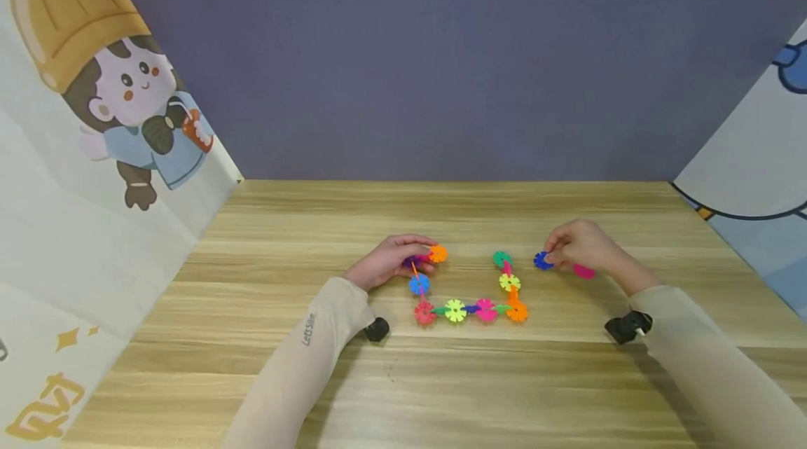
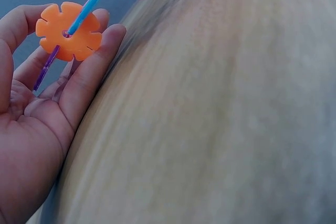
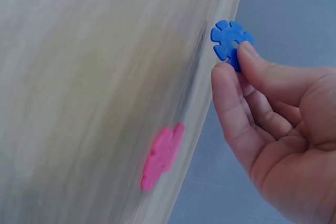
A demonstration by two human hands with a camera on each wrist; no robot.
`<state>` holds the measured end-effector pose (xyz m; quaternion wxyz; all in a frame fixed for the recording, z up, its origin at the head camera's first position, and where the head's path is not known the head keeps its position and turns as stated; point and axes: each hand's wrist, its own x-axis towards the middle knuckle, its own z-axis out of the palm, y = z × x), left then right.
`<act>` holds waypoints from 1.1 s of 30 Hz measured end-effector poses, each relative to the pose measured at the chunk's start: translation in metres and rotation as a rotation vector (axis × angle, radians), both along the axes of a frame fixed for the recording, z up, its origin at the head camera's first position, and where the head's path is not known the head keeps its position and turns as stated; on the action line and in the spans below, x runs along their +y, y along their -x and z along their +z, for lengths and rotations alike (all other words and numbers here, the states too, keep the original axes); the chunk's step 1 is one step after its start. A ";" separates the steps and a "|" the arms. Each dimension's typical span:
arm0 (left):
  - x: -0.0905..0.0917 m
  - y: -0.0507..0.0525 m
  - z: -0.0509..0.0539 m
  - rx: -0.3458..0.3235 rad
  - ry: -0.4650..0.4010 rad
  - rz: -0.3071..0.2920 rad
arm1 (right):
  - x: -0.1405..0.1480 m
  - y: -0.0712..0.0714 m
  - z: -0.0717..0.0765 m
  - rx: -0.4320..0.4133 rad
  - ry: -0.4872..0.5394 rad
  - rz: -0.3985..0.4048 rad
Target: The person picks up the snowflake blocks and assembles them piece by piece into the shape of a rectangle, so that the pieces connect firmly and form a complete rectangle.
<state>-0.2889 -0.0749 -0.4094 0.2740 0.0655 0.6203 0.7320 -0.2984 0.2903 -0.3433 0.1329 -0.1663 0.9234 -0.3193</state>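
A U-shaped chain of slotted plastic snowflake discs (image 1: 455,310) lies on the table, flat discs alternating with upright ones. At its left arm my left hand (image 1: 397,256) holds the chain, fingers curled about its upper end. An orange disc (image 2: 68,31) shows before those fingers in the left wrist view, with a purple disc edge-on below it. My right hand (image 1: 580,246) pinches a loose blue snowflake disc (image 3: 229,40) between thumb and fingers, to the right of the chain's green end disc (image 1: 501,259). Beneath the right hand, a pink snowflake disc (image 3: 163,157) lies on the table.
The wooden table (image 1: 302,218) meets a dark grey panel (image 1: 454,64) at the back. Cartoon-printed sheets (image 1: 57,176) border the left and right sides. Black wrist-worn devices (image 1: 377,329) sit below both wrists, close to the tabletop.
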 end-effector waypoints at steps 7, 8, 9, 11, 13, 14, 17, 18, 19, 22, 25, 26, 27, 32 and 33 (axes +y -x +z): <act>0.000 0.001 0.000 0.007 -0.004 -0.011 | -0.007 0.002 0.002 0.042 0.017 -0.025; 0.000 0.001 0.000 0.007 -0.004 -0.012 | -0.008 0.002 0.003 0.049 0.020 -0.027; 0.000 0.001 0.000 0.008 -0.005 -0.014 | -0.009 0.003 0.004 0.054 0.022 -0.029; 0.000 0.002 0.000 0.009 -0.007 -0.016 | -0.013 0.004 0.005 0.055 0.028 -0.033; 0.000 0.001 0.000 0.008 -0.011 -0.016 | -0.017 0.005 0.006 0.061 0.047 -0.036; 0.000 0.001 0.000 0.010 -0.013 -0.016 | -0.020 0.005 0.007 0.068 0.052 -0.038; -0.001 0.001 0.000 0.011 -0.018 -0.016 | -0.027 0.005 0.008 0.073 0.074 -0.041; -0.001 0.001 0.000 0.011 -0.019 -0.016 | -0.029 0.006 0.008 0.076 0.079 -0.042; -0.001 0.001 0.000 0.012 -0.020 -0.016 | -0.032 0.006 0.008 0.075 0.085 -0.045; -0.001 0.001 0.000 0.010 -0.019 -0.014 | -0.040 0.006 0.009 0.068 0.102 -0.056; -0.001 0.001 -0.001 0.007 -0.016 -0.013 | -0.047 0.006 0.010 0.064 0.112 -0.058; -0.001 0.001 -0.001 0.006 -0.015 -0.014 | -0.050 0.005 0.010 0.065 0.115 -0.055; -0.001 0.001 -0.001 0.006 -0.015 -0.014 | -0.052 0.005 0.010 0.065 0.117 -0.052; -0.001 0.001 0.000 0.006 -0.011 -0.014 | -0.063 0.004 0.009 0.080 0.127 -0.026; -0.001 0.000 0.000 0.006 -0.010 -0.014 | -0.065 0.004 0.008 0.080 0.127 -0.023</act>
